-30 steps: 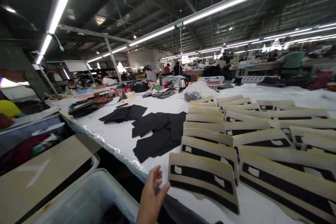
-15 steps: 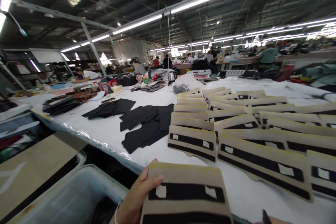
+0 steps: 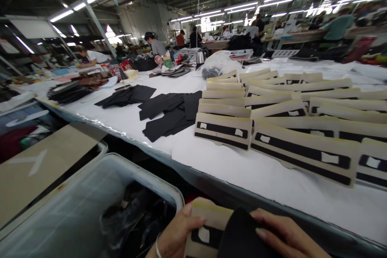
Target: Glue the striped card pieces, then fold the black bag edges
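At the bottom of the head view, my left hand (image 3: 174,231) grips the left edge of a beige panel (image 3: 210,212), thumb on its front. The panel has a yellowish top edge, a black strip and a white patch. My right hand (image 3: 286,229) pinches a curved black sheet (image 3: 242,236), which overlaps the panel's right part and hides it. Past the table edge, similar beige panels (image 3: 222,125) stand in leaning rows. Left of them, flat black pieces (image 3: 172,119) lie in loose piles.
A pale plastic bin (image 3: 75,205) with dark material inside stands below the table edge on the left, next to a tan board (image 3: 51,157). Farther back on the white table (image 3: 193,157) are a dark stack (image 3: 71,90), a clear bag (image 3: 220,64) and a kettle (image 3: 200,57). Several people work in the background.
The view has tilted down. My right hand has come in from the lower right with the black sheet, now against the panel. The left hand still holds the panel, now lower in view.
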A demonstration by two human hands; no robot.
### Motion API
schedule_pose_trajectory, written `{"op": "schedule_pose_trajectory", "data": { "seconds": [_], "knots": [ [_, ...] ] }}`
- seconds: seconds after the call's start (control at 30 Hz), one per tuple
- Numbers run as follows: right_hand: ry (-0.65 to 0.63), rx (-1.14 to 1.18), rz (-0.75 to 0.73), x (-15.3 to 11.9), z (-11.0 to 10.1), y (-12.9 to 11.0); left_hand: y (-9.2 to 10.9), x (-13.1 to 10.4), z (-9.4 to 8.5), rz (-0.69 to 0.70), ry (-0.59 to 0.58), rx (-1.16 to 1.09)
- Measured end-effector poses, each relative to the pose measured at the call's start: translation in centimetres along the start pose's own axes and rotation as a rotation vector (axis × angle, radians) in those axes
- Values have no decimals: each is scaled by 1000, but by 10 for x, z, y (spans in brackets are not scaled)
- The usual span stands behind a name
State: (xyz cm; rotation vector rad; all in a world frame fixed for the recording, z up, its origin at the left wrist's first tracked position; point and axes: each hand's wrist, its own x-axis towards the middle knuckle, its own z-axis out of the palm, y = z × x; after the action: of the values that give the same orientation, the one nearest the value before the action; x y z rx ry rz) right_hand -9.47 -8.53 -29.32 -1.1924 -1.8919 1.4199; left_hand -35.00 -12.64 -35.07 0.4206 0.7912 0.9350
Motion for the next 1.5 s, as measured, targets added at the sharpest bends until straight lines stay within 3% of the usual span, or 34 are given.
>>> {"op": "schedule_pose_trajectory", "data": {
  "seconds": [0.17, 0.27, 0.43, 0.53, 0.7, 0.8, 0.93, 1.5],
  "knots": [
    [-15, -196, -272, 20, 28, -17, -9, 10, 16, 21, 13, -6],
    [-61, -262, -280, 24, 42, 3, -14, 11, 14, 36, 24, 41],
    [-130, -300, -172, 25, 59, 44, -28, 9, -8, 84, 100, 176],
    [-169, -305, -172, 28, 61, 45, -33, 9, -15, 45, 76, 139],
    [-136, -328, -181, 33, 58, 38, -27, 10, -9, 117, -31, 300],
    [-168, -289, -193, 36, 53, 37, -25, 12, -4, 97, -109, 178],
    [-217, -253, -122, 42, 49, 38, -27, 16, 0, 62, -101, 25],
    [-167, -208, -62, 38, 60, 40, -23, 13, 2, 96, -118, 169]
  ]
}}
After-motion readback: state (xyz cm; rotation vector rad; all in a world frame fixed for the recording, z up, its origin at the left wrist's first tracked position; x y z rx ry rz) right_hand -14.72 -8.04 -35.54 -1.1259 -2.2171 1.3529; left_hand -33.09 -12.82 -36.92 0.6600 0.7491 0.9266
